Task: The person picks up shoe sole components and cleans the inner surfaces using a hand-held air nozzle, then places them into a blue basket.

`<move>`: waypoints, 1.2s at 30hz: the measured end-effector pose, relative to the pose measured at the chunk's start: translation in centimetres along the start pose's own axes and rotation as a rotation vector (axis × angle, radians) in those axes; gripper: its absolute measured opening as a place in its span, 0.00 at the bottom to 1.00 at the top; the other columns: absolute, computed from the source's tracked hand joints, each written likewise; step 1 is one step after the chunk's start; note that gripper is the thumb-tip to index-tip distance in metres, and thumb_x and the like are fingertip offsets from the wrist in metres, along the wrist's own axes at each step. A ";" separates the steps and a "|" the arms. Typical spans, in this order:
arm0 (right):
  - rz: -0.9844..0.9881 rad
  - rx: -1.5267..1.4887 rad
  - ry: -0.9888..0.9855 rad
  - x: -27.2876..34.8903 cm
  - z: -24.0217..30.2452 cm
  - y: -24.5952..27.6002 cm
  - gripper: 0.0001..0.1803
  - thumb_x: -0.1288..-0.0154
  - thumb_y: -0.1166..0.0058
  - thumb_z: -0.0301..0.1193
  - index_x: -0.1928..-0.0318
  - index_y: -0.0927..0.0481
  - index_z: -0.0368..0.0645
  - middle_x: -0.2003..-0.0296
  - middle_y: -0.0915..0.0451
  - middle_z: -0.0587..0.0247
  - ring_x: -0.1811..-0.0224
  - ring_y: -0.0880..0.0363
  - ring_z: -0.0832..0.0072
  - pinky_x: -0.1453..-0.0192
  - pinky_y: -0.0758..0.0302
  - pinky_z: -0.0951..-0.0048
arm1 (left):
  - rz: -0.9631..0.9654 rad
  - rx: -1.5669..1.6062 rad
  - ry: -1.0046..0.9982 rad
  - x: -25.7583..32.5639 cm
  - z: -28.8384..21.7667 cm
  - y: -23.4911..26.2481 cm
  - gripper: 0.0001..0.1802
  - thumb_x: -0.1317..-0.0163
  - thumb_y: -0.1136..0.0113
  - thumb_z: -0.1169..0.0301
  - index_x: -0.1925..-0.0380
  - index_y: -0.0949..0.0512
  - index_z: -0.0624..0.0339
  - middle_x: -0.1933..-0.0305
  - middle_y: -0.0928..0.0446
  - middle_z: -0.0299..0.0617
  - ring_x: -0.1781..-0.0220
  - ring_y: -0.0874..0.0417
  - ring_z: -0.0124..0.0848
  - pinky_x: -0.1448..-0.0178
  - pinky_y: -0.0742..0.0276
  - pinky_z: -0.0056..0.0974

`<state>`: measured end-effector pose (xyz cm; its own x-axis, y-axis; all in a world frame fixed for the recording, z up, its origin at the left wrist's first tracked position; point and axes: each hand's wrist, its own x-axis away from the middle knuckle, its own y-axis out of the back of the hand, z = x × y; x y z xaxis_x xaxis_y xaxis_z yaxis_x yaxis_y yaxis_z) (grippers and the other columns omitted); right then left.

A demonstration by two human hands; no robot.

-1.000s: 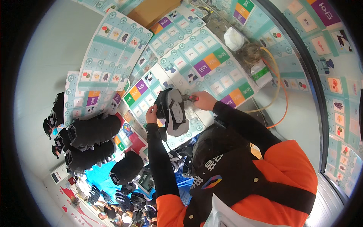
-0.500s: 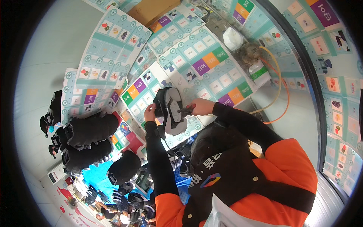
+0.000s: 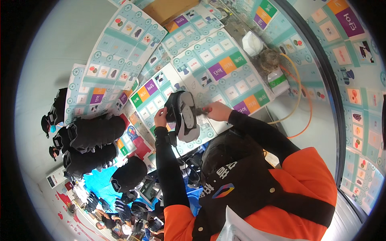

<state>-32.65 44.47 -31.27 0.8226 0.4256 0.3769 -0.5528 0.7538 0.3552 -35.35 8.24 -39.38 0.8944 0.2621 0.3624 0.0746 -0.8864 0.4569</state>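
Overhead, shoe (image 3: 183, 116) sits between left hand (image 3: 161, 119) and right hand (image 3: 219, 111) fingers.

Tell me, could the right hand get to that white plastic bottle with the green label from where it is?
Probably yes. The right hand lies near the bottle, with open printed sheets between them and nothing standing in the way. But it is busy with a small tool at the shoe.

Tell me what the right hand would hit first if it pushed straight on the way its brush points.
The right hand points a small red-handled brush leftward at the black and grey shoe held by the left hand. It would meet the shoe first; the bristles look about touching already.
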 end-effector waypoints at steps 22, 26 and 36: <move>-0.167 0.045 -0.097 1.3 0.5 0.9 0.15 0.43 0.49 0.34 0.58 0.16 0.41 0.65 0.17 0.39 0.57 0.20 0.39 0.52 0.25 0.45 | -0.033 0.006 0.032 0.4 -0.2 -0.7 0.20 0.34 0.30 0.55 0.57 0.13 0.62 0.67 0.18 0.33 0.67 0.25 0.22 0.61 0.29 0.31; -0.011 0.049 -0.042 1.4 -2.0 0.7 0.18 0.44 0.46 0.34 0.56 0.16 0.38 0.70 0.16 0.41 0.63 0.16 0.46 0.56 0.21 0.52 | -0.022 -0.109 -0.036 -0.5 -0.6 -2.5 0.21 0.34 0.32 0.52 0.56 0.12 0.59 0.70 0.16 0.40 0.69 0.21 0.25 0.62 0.26 0.33; 0.067 -0.472 -0.061 1.2 -8.4 5.8 0.29 0.44 0.43 0.20 0.38 0.22 0.34 0.51 0.17 0.66 0.51 0.21 0.74 0.43 0.23 0.68 | -0.116 -0.736 -0.960 5.1 -14.5 -4.3 0.09 0.43 0.36 0.62 0.64 0.13 0.49 0.66 0.19 0.40 0.61 0.19 0.43 0.51 0.27 0.51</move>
<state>-33.76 53.59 -35.98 0.7702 0.4618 0.4399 -0.4720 0.8766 -0.0938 -37.52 18.95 -27.76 0.8851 -0.3402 -0.3176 0.1866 -0.3657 0.9118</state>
